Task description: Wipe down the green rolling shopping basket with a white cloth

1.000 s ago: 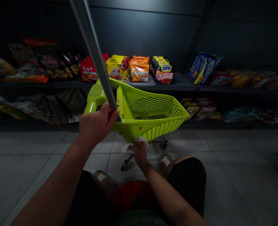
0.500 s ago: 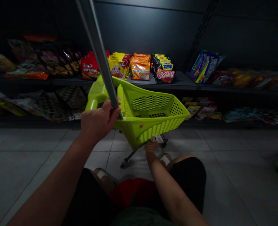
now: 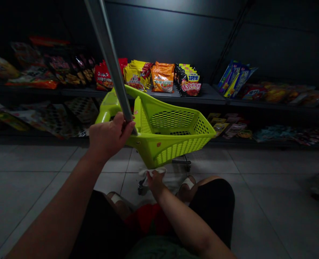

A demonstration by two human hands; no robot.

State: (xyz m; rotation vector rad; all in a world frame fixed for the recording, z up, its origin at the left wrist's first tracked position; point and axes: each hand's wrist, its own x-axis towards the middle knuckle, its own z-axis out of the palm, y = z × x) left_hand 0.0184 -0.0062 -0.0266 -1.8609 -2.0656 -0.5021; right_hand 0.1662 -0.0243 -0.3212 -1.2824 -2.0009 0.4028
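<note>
A lime-green plastic shopping cart (image 3: 172, 135) stands tilted on the tiled floor in front of me. My left hand (image 3: 109, 135) is closed round its grey metal handle pole (image 3: 108, 54), which runs up and out of view. My right hand (image 3: 154, 180) is low under the basket's near bottom edge, fingers closed on a white cloth (image 3: 154, 171) pressed against the cart's underside. My knees and sandalled feet show below.
Dark shelves run across the back. The upper shelf (image 3: 208, 94) holds rows of red, yellow, orange and black snack packets (image 3: 162, 77). Blue packets (image 3: 236, 77) lean further right. Lower shelves hold more packets. A cart wheel (image 3: 141, 189) rests on the grey floor tiles.
My right hand with the cloth has moved left along the basket's bottom edge, from near the right wheel back towards the near corner. My left hand keeps its hold on the pole.
</note>
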